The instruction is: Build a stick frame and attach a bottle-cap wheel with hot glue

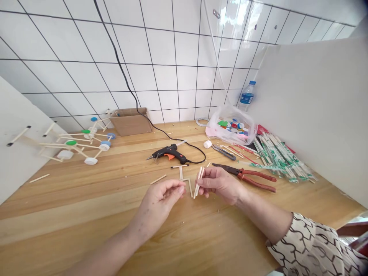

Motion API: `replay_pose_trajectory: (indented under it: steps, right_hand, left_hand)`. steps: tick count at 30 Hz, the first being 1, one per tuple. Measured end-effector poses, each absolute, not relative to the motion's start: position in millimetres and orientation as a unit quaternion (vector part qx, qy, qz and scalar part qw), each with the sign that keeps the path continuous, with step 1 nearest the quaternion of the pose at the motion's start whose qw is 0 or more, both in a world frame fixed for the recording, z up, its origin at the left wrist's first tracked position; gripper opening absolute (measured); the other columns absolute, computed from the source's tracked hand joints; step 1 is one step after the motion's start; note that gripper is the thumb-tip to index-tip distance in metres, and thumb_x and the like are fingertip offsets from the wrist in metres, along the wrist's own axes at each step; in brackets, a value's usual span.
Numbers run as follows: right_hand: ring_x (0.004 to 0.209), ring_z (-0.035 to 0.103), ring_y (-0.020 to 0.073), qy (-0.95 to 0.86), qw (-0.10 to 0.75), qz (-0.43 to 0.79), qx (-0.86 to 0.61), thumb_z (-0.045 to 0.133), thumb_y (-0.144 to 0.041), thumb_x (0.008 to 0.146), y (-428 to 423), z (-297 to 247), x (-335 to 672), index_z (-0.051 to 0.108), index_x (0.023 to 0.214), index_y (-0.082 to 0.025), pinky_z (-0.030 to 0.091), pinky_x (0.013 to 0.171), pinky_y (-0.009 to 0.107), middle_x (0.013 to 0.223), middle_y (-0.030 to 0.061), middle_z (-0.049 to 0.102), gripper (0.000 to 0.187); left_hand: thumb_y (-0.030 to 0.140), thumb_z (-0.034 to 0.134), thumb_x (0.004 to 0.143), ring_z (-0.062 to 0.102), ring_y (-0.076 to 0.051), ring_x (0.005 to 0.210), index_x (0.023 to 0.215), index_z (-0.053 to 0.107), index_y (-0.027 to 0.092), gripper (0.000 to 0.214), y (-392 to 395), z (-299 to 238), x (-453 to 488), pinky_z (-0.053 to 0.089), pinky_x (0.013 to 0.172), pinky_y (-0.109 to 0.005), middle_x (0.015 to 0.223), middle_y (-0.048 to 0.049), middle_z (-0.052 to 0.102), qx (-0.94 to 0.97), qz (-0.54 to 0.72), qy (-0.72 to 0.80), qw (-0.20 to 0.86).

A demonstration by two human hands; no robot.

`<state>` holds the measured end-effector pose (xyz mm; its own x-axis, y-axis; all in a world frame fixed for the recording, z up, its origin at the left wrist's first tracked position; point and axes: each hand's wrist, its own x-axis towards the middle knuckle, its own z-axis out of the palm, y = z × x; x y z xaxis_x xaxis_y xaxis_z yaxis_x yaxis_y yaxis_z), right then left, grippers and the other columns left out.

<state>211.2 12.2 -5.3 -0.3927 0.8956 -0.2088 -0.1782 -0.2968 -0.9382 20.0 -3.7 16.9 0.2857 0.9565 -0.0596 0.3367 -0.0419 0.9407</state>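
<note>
My right hand point(220, 183) pinches a few short wooden sticks point(198, 184) in a bundle, held upright and slightly tilted above the table. To its left my left hand point(162, 199) has its fingers curled, thumb against the index fingertip; nothing shows between them. Just behind both hands lies a small frame of glued sticks point(181, 173) with a dark-tipped crosspiece at its far end. A black glue gun point(168, 153) with an orange trigger rests beyond the frame. Red-handled pliers point(244, 175) lie to the right, close behind my right hand.
At the left stand stick-built models with bottle-cap wheels point(86, 147), near a cardboard box point(132, 122). A plastic bag of caps point(231, 124), snips point(224, 152), wrapped chopsticks point(281, 157) and a water bottle point(247, 93) are at the right. Loose sticks point(158, 179) lie about; a black cord point(123, 73) hangs down the wall.
</note>
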Motion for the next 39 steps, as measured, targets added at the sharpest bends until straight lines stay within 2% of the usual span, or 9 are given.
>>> replay_pose_trajectory:
  steps: [6,10,14,19,29,34,39]
  right_hand:
    - [0.052,0.056,0.0083,-0.436,0.394,0.705,-0.398,0.076,-0.029,0.062,9.0,-3.3,207.8,0.058,0.069,-0.01,0.04,0.047,0.019,0.059,0.0,0.061,0.027]
    - [0.05,0.049,0.0061,-0.463,0.391,0.683,-0.408,0.075,-0.03,0.063,8.2,-4.9,207.7,0.058,0.066,-0.011,0.037,0.047,0.019,0.056,-0.0033,0.057,0.026]
    - [0.049,0.043,0.0048,-0.499,0.389,0.647,-0.426,0.075,-0.034,0.063,6.7,-7.6,205.4,0.057,0.065,-0.012,0.032,0.046,0.019,0.056,-0.005,0.054,0.028]
    - [0.045,0.043,0.0051,-0.503,0.393,0.643,-0.423,0.078,-0.035,0.058,4.6,-9.2,202.0,0.054,0.064,-0.014,0.031,0.044,0.019,0.052,-0.0064,0.053,0.032]
    - [0.05,0.045,0.0063,-0.542,0.395,0.609,-0.424,0.077,-0.039,0.059,1.2,-8.6,201.2,0.054,0.062,-0.014,0.034,0.05,0.02,0.054,-0.0049,0.053,0.034]
    - [0.053,0.051,0.01,-0.559,0.375,0.615,-0.41,0.074,-0.044,0.062,1.0,-9.6,203.0,0.056,0.064,-0.014,0.039,0.053,0.023,0.056,-0.0024,0.056,0.035]
    - [0.05,0.044,0.0068,-0.553,0.387,0.613,-0.411,0.074,-0.043,0.062,1.4,-7.5,202.5,0.055,0.062,-0.015,0.036,0.049,0.02,0.054,-0.0048,0.052,0.034]
  left_hand:
    - [0.033,0.055,0.077,0.057,-0.013,0.067,0.077,0.068,0.014,0.024,-2.6,7.1,40.2,0.044,0.063,-0.024,0.075,-0.0056,0.067,0.543,0.295,0.433,0.656]
    - [0.034,0.062,0.073,0.057,-0.012,0.062,0.076,0.067,0.012,0.022,-2.6,-4.9,43.7,0.044,0.061,-0.024,0.072,-0.0062,0.067,0.465,0.286,0.443,0.711]
    - [0.034,0.066,0.069,0.059,-0.013,0.058,0.072,0.066,0.012,0.022,-4.4,-8.8,41.6,0.044,0.058,-0.025,0.066,-0.006,0.068,0.433,0.279,0.462,0.722]
    - [0.032,0.063,0.07,0.059,-0.013,0.059,0.072,0.065,0.013,0.019,-4.8,-9.7,41.3,0.044,0.058,-0.025,0.067,-0.0052,0.067,0.442,0.29,0.46,0.713]
    - [0.032,0.061,0.072,0.052,-0.01,0.054,0.067,0.061,0.014,0.019,-9.9,-10.2,43.0,0.041,0.055,-0.023,0.06,-0.0015,0.063,0.48,0.308,0.464,0.678]
    - [0.031,0.06,0.072,0.052,-0.01,0.053,0.065,0.062,0.014,0.018,-12.2,-9.9,43.0,0.04,0.054,-0.023,0.061,-0.0012,0.063,0.486,0.308,0.468,0.671]
    - [0.032,0.059,0.074,0.05,-0.01,0.053,0.065,0.061,0.015,0.019,-11.9,-8.4,42.5,0.04,0.054,-0.022,0.059,0.0001,0.061,0.498,0.309,0.462,0.666]
